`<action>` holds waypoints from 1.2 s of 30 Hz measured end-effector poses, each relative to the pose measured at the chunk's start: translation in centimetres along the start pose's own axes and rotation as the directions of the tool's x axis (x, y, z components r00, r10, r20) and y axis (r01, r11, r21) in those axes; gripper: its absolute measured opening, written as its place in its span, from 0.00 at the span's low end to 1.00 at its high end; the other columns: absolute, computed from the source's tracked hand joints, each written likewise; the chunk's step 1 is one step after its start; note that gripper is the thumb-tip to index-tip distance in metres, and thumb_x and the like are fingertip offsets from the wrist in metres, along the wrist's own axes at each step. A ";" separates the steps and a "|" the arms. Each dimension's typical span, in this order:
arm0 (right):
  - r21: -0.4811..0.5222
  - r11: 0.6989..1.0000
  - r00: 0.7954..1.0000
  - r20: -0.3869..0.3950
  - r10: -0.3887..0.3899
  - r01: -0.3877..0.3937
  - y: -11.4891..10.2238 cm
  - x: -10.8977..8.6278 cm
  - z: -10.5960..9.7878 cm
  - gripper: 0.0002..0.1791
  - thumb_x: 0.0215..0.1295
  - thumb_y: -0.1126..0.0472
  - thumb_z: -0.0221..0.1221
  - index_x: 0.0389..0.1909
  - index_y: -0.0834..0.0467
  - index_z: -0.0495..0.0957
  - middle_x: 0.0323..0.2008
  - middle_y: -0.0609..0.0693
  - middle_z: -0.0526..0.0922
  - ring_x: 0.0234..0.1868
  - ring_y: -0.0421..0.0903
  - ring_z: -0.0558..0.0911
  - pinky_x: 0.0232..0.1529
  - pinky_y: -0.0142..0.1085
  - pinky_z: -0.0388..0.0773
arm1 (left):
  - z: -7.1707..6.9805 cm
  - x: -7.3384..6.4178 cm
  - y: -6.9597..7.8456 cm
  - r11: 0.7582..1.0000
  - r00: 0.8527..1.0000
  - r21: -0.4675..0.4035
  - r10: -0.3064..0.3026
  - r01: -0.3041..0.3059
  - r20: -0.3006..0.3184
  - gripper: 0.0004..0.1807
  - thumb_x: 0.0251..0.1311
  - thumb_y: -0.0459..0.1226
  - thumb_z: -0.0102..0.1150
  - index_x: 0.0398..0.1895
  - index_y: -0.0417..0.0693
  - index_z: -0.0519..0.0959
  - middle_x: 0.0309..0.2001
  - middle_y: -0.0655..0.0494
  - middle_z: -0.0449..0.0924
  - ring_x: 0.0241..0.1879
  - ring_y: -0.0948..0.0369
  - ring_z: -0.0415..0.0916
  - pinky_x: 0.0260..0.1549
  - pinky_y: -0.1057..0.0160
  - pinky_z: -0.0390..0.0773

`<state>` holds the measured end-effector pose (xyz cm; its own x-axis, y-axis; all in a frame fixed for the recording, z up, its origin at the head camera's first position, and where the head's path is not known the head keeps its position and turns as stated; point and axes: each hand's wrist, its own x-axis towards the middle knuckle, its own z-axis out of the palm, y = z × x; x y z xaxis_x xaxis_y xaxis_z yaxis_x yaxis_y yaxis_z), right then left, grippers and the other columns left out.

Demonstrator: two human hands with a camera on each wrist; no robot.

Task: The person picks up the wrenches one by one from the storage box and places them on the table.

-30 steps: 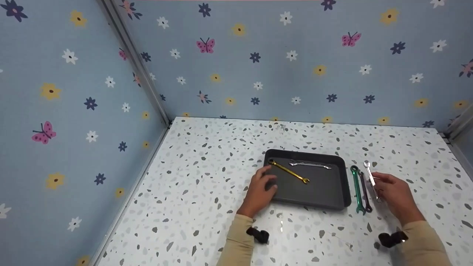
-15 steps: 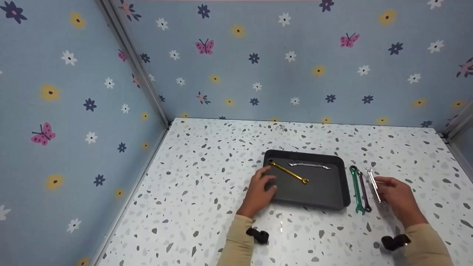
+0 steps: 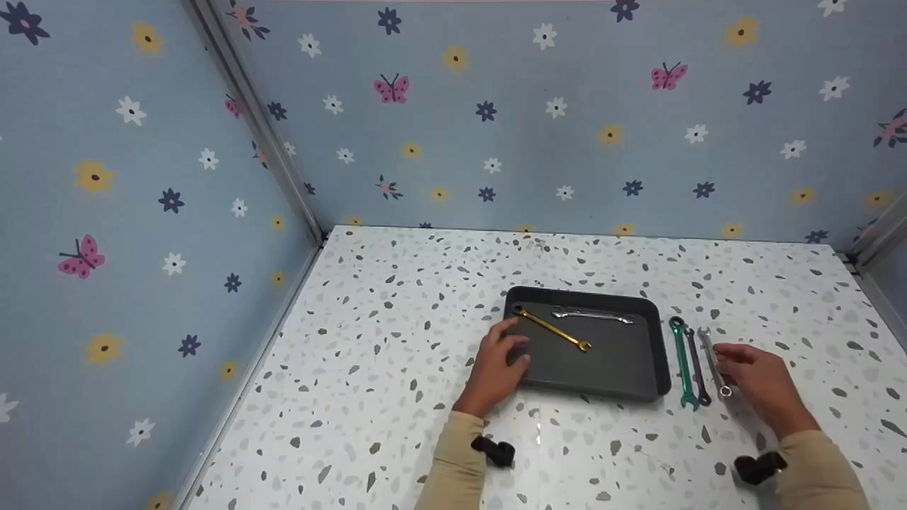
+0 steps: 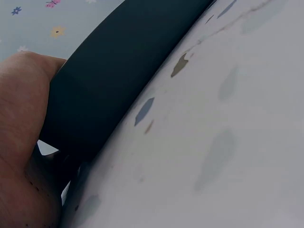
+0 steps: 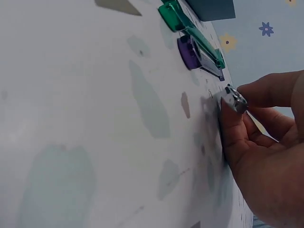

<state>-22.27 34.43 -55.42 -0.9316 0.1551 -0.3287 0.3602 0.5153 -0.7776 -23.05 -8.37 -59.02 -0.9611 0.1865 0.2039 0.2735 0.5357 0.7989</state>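
right hand (image 3: 765, 382) pinches a slim, shiny silver metal wrench (image 3: 713, 363) between thumb and fingers, close to the white, grey-flecked table (image 3: 397, 354), in the stretch between a shallow dark grey rectangular tray (image 3: 661, 347) and the table's right edge. just beside it lie a thin purple metal wrench (image 3: 697, 366) and a green metal wrench (image 3: 683, 363), both running along the tray's right edge, lower ends by its near right corner. inside the tray, a gold-coloured metal wrench (image 3: 553, 328) slants from the far left corner, and a second silver metal wrench (image 3: 594, 316) lies near the far edge. left hand (image 3: 492, 365) touches the tray's left edge toward the near left corner; whether it truly grips the rim, i can't tell from the dark wrist view. what might go wrong: the held wrench looks polished and the pinch is narrow, so it could twist or slip; swung leftward, it could knock the purple one into the green; a tug from the left hand could slide the tray and set its loose wrenches skidding.
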 end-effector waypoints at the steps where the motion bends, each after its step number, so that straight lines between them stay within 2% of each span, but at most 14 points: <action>1: -0.009 1.000 1.000 0.000 -0.009 0.009 0.0 0.0 0.0 0.28 0.71 0.59 0.55 0.70 0.61 0.68 0.62 0.63 0.74 0.49 0.45 0.80 0.42 0.30 0.77 | 0.0 0.0 0.0 1.000 1.000 0.001 -0.005 0.005 0.000 0.16 0.66 0.38 0.62 0.55 0.48 0.81 0.74 0.60 0.60 0.73 0.55 0.55 0.69 0.53 0.61; 8: -0.065 0.995 0.997 -0.034 -0.075 0.073 0.1 0.0 0.5 0.26 0.71 0.61 0.54 0.68 0.62 0.70 0.59 0.63 0.77 0.50 0.48 0.79 0.43 0.31 0.76 | 0.1 0.2 -0.2 1.000 1.000 -0.010 -0.015 0.015 0.001 0.15 0.66 0.38 0.61 0.54 0.49 0.82 0.74 0.61 0.60 0.73 0.57 0.55 0.69 0.54 0.60; 13: -0.076 0.995 0.997 -0.042 -0.068 0.065 0.1 -0.1 0.8 0.25 0.70 0.60 0.53 0.67 0.62 0.71 0.58 0.62 0.77 0.52 0.52 0.77 0.46 0.36 0.74 | 0.2 0.2 -0.2 1.000 1.000 -0.014 -0.026 0.026 0.002 0.15 0.65 0.39 0.61 0.55 0.50 0.82 0.75 0.61 0.59 0.73 0.56 0.54 0.69 0.53 0.60; 18: -0.086 0.995 0.997 -0.046 -0.059 0.055 0.0 -0.2 0.9 0.25 0.72 0.57 0.54 0.66 0.62 0.72 0.57 0.62 0.77 0.50 0.52 0.78 0.44 0.36 0.75 | 0.2 0.1 0.0 0.999 0.999 -0.018 -0.032 0.032 0.001 0.16 0.65 0.38 0.61 0.55 0.49 0.82 0.75 0.61 0.59 0.73 0.56 0.54 0.69 0.51 0.60; 22: -0.083 0.995 0.997 -0.049 -0.063 0.059 0.1 -0.2 0.9 0.25 0.72 0.54 0.56 0.65 0.62 0.72 0.55 0.61 0.78 0.48 0.50 0.80 0.42 0.33 0.77 | 0.1 0.0 -0.1 1.000 1.000 -0.018 -0.022 0.022 0.000 0.15 0.65 0.38 0.61 0.55 0.49 0.82 0.75 0.61 0.59 0.73 0.56 0.54 0.69 0.51 0.60; 29: -0.086 0.990 0.990 -0.075 -0.116 0.109 0.6 0.0 1.0 0.25 0.72 0.53 0.58 0.63 0.63 0.74 0.53 0.61 0.80 0.43 0.44 0.81 0.39 0.28 0.77 | 0.1 -0.1 -0.2 1.000 1.000 -0.015 0.010 -0.010 0.004 0.16 0.67 0.37 0.60 0.56 0.45 0.81 0.74 0.57 0.59 0.74 0.54 0.54 0.69 0.51 0.61; 36: -0.057 0.993 0.991 -0.079 -0.112 0.107 0.8 -0.1 0.9 0.25 0.72 0.53 0.58 0.63 0.63 0.74 0.54 0.60 0.80 0.42 0.39 0.81 0.40 0.27 0.76 | 0.2 0.1 -0.2 1.000 1.000 0.002 0.000 0.000 -0.003 0.17 0.65 0.38 0.61 0.56 0.46 0.81 0.75 0.57 0.60 0.73 0.55 0.55 0.70 0.52 0.60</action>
<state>-21.84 34.05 -56.47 -0.9669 0.1626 -0.1966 0.2548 0.5764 -0.7764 -23.17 -8.30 -59.27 -0.9613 0.1835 0.2057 0.2733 0.5372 0.7979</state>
